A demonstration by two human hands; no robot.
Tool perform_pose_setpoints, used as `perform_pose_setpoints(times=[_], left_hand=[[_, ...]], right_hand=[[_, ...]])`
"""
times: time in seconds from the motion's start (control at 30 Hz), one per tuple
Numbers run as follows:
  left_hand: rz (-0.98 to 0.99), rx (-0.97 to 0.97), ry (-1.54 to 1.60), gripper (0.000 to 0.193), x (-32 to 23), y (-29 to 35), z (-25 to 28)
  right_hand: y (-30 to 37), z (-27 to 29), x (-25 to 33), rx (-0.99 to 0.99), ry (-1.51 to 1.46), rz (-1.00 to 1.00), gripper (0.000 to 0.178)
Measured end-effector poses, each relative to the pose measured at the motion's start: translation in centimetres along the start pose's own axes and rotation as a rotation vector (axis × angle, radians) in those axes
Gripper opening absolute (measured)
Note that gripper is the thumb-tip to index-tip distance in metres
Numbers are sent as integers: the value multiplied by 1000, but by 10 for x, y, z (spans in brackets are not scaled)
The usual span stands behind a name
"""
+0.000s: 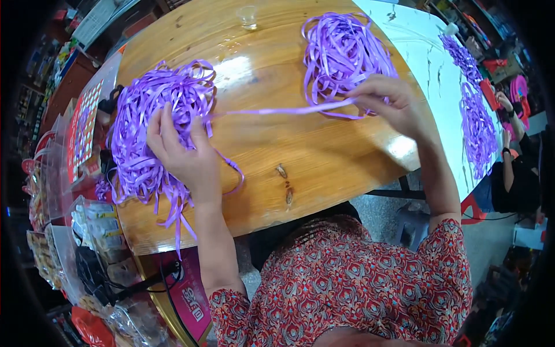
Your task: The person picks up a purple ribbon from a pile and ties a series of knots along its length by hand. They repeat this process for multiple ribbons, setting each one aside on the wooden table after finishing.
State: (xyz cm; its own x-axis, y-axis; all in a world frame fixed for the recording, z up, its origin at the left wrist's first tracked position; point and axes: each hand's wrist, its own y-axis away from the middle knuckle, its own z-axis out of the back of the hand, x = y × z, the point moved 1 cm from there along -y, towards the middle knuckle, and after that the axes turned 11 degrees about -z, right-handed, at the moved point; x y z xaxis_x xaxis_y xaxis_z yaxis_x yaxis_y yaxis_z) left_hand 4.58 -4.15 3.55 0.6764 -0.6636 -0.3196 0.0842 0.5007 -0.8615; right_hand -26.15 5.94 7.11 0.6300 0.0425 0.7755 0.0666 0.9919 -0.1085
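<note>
A long purple ribbon [289, 110] stretches nearly straight across the wooden table. At its right end the thumb and fingers of my right hand [388, 103] pinch it, beside a rounded heap of purple ribbons [344, 55]. The other end runs to my left hand [180, 144], passing near the thumb. That hand lies over a larger, looser ribbon heap [156, 104], with thumb and index finger apart. Where exactly the stretched ribbon meets this heap is hidden behind the thumb. Loose strands hang over the table's near edge.
The wooden table [260, 156] has a clear cup [248, 17] at its far side. On a white table [413, 40] at right lie more purple ribbons [477, 130], where another person [514, 168] works. Packed goods [98, 225] crowd the left.
</note>
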Motion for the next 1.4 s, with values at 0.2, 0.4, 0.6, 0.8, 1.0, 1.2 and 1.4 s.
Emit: perform_pose_setpoints(times=[0.2,0.4,0.6,0.8,1.0,1.2,1.4], left_hand=[[306,279,1033,31,-80,15,-15],[796,509,1344,15,-71,22,-18],[738,396,1179,9,-69,23,-21],[773,304,1175,8,-54,21,-28],[849,315,1180,8,-45,24,-26],[846,292,1235,9,-50,25,-27],[790,335,1209,10,-51,27,-28]], right_hand=[[-9,-62,46,-184,192,599,20],[-15,-59,49,-368,263,733,19],[-19,-66,33,-232,264,673,16],[-39,-51,15,-128,-107,293,15],[-40,-66,27,-209,188,581,31],[-39,-79,26,-215,284,718,34],[-36,-78,30,-161,335,688,26]])
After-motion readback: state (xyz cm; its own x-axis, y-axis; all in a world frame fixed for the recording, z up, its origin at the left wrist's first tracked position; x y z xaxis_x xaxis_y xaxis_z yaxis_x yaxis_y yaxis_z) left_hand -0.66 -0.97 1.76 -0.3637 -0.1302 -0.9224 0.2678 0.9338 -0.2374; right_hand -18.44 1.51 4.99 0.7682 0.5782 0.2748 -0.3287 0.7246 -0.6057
